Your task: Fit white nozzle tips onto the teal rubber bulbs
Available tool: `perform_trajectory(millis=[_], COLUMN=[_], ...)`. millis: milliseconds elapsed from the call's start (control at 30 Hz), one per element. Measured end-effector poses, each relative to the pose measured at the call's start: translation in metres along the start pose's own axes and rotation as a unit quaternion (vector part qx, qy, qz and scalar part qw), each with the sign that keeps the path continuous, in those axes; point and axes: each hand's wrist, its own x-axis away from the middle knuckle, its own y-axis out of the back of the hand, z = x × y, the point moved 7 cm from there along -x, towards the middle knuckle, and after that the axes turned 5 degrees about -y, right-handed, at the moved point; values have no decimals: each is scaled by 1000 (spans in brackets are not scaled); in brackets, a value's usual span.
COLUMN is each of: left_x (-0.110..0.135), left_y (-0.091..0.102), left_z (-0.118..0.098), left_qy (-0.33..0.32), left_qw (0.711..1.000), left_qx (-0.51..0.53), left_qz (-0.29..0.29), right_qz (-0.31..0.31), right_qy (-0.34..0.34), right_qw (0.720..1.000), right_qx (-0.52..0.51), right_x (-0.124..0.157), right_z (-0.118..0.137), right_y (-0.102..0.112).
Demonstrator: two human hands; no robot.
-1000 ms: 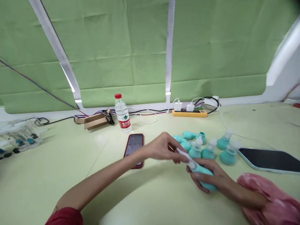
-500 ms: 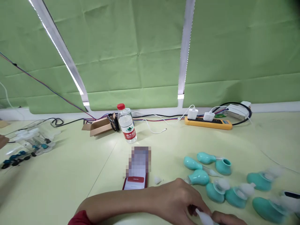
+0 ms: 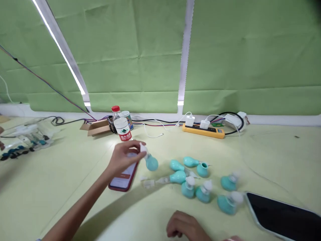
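Note:
My left hand reaches in from the lower left, above the red-cased phone. Thumb and fingers pinch the white nozzle of a teal squeeze bulb, which hangs bulb-down. My right hand is at the bottom edge, loosely fisted, with nothing visible in it. Beyond it stand teal bulbs with white tops, among them one bulb and a second bulb. Teal bulbs with clear tips, such as this bulb, lie beside an open-necked teal bulb.
A water bottle stands at the back beside an open cardboard box. A yellow power strip with chargers lies near the wall. A large dark-screened phone or tablet is at lower right. A clear rack-like object sits left, near another person's fingers.
My left hand has moved from the lower middle, where it worked beside my right hand, up and left, and now carries the squeeze bulb. The view has shifted right.

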Motion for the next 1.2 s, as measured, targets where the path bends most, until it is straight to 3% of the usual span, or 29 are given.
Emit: perform_trajectory(millis=[100, 233, 333, 433, 600, 700, 767, 900, 1000, 1100, 1200], left_x=[-12, -20, -18, -15, -18, -17, -11, 22, 65, 107, 133], left_y=[-1, -17, -33, -50, -57, -51, -39, -16, -25, -45, -56], left_z=[11, 21, 29, 40, 52, 52, 48, 34, 28, 34, 36], left_qy=[16, 7, -20, -44, -91, -112, -142, -256, -379, -455, -474], left_qw=[996, 996, 995, 988, 970, 965, 967, 948, 888, 818, 793], left_qx=[-3, -29, -89, -138, -156, -158, -161, -182, -247, -328, -357], left_qz=[-83, -81, -44, 44, 162, 177, 140, 51, 85, 125, 139], right_qz=[-30, -44, -46, -78, -175, -189, -184, -176, -167, -163, -160], right_qy=[42, 35, 57, 76, 83, 59, 46, 39, 42, 47, 49], right_qw=[998, 997, 994, 986, 936, 912, 907, 904, 901, 899, 900], right_qx=[44, 61, 78, 126, 295, 360, 376, 389, 399, 404, 401], right_x=[9, 20, 25, 24, 10, -2, -8, -13, -13, -14, -15], right_z=[21, 36, 39, 34, 24, 21, 20, 21, 20, 20, 19], right_y=[5, 10, 10, 8, 10, 8, 5, 0, -3, -4, -6])
